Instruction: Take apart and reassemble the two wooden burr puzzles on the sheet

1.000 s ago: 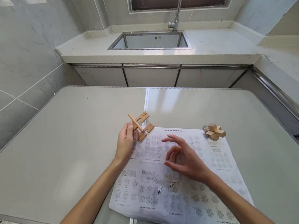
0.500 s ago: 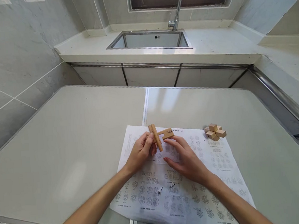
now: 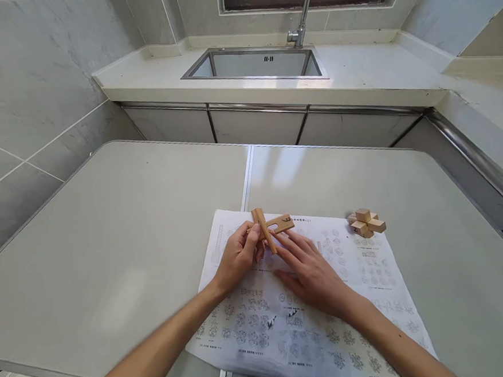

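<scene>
My left hand (image 3: pixel 238 258) pinches a small assembly of flat notched wooden puzzle pieces (image 3: pixel 270 229) just above a printed instruction sheet (image 3: pixel 307 305). One piece stands roughly upright and another crosses it toward the right. My right hand (image 3: pixel 309 270) lies beside it, fingers stretched out, fingertips touching the lower end of the pieces. An assembled wooden burr puzzle (image 3: pixel 366 223) rests on the sheet's far right corner, apart from both hands.
The sheet lies on a grey table (image 3: pixel 121 232) with a seam down the middle. Beyond it stands a counter with a steel sink (image 3: pixel 256 64) and a faucet (image 3: pixel 300 18). Tiled wall on the left.
My left hand brought the wooden pieces from the far left of the sheet toward the middle. My right hand closed in and now touches them with flattened fingers.
</scene>
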A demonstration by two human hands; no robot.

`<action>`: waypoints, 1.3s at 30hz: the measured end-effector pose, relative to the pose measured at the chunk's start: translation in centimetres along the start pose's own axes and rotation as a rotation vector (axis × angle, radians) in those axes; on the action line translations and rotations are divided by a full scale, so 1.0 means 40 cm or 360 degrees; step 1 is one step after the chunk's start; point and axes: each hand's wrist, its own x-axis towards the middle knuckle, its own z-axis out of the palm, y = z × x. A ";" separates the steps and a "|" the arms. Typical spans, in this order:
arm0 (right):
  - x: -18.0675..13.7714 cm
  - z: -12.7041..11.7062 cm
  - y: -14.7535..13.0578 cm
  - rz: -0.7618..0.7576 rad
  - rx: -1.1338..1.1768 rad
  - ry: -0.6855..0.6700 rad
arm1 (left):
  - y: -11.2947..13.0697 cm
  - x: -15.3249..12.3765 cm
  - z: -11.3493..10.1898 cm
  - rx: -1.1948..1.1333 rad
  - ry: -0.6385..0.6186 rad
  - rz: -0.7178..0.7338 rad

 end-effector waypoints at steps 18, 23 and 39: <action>0.012 -0.019 -0.020 -0.0090 -0.0015 0.0014 | 0.000 -0.001 0.004 0.0048 0.0066 -0.0004; 0.011 -0.014 -0.027 -0.0086 0.0027 0.0173 | -0.003 0.000 0.001 0.0055 0.0057 -0.0007; 0.006 -0.014 -0.028 -0.0050 0.0180 0.0208 | 0.006 -0.003 0.004 0.0057 0.0047 -0.0002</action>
